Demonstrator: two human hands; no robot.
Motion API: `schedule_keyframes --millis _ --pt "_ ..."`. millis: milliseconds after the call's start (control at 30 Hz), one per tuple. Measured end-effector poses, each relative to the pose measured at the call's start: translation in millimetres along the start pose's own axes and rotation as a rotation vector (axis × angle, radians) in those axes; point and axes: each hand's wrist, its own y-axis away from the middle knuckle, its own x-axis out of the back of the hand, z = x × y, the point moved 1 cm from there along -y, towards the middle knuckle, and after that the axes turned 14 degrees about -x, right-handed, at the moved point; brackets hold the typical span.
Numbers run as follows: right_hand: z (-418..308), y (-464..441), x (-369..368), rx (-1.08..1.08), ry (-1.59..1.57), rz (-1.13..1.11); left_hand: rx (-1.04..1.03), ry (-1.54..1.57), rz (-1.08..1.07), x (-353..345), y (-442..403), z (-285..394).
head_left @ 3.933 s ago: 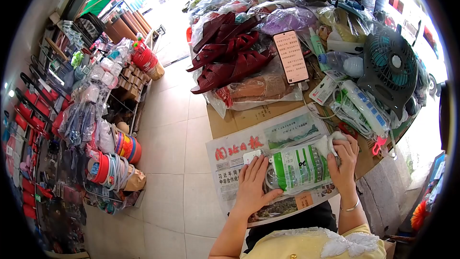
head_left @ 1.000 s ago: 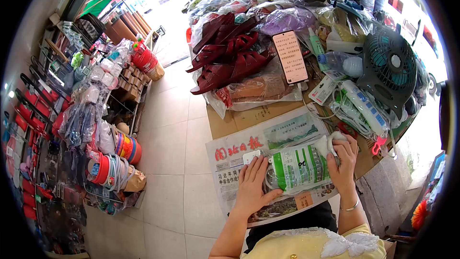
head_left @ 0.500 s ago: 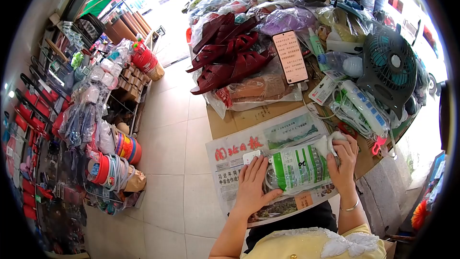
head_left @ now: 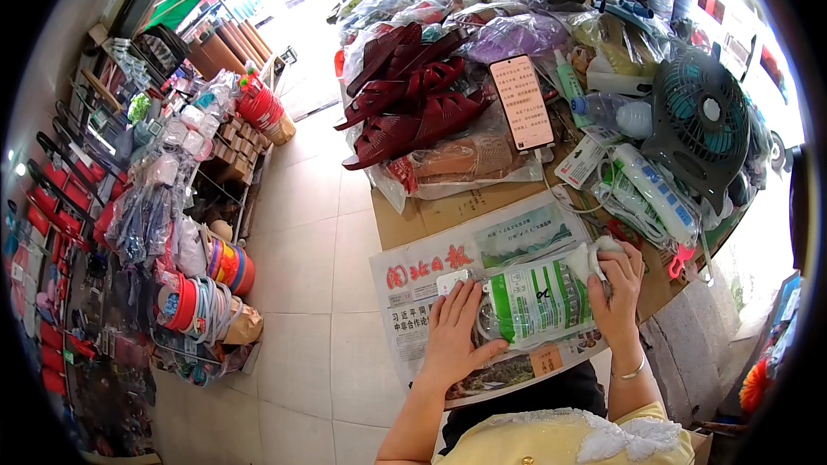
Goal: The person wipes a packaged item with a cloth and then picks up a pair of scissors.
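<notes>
A green-and-white package [head_left: 538, 300] in clear plastic, which looks like a wrapped power strip, lies on a newspaper [head_left: 422, 301]. My left hand [head_left: 461, 327] is flat at its left end, fingers stretched over a small white piece [head_left: 450, 282] and thumb against the plastic. Around the right end of the package my right hand [head_left: 617, 288] is closed, with a crumpled white cloth or paper [head_left: 594, 257] beside its fingers. A pale cord shows at the package's left end.
Behind the newspaper are dark red sandals [head_left: 413, 125], a lit phone [head_left: 522, 103] on a cable, a bottle [head_left: 613, 114] and a fan [head_left: 702, 120]. Another packaged item [head_left: 650, 194] with cord lies at right. Shelves of goods [head_left: 185, 198] stand left, across the tiled floor [head_left: 297, 293].
</notes>
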Motion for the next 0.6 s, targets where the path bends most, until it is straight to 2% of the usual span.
schedule_keyframes --millis 600 --pt "-0.6 -0.5 0.4 0.008 -0.004 -0.001 0.0 -0.006 -0.007 1.2 -0.3 1.0"
